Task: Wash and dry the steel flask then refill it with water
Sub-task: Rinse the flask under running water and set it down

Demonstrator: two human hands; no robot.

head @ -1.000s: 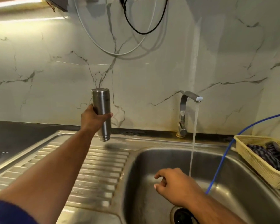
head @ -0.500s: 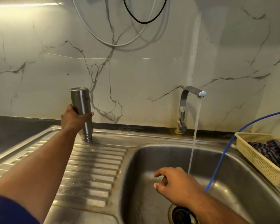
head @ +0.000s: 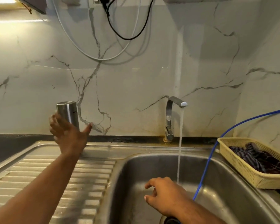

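The steel flask [head: 68, 113] stands upright at the back of the ribbed drainboard [head: 90, 175], close to the marble wall. Its lower part is hidden behind my left hand [head: 68, 136], which is blurred, with the thumb spread wide and the fingers loose beside the flask rather than wrapped round it. My right hand [head: 163, 194] hovers low over the sink basin [head: 225, 199], fingers loosely curled and holding nothing. Water runs in a thin stream [head: 180, 143] from the tap [head: 170, 117] into the basin, just right of my right hand.
A yellow plastic basket [head: 242, 167] holding a dark striped cloth [head: 257, 157] sits on the sink's right edge. A blue hose [head: 207, 165] drops from the right into the basin. White and black cables [head: 120, 34] hang on the wall above.
My left hand carried the flask leftward, set it down at the back of the drainboard, and its fingers have now opened off it. The right hand has stayed over the basin.
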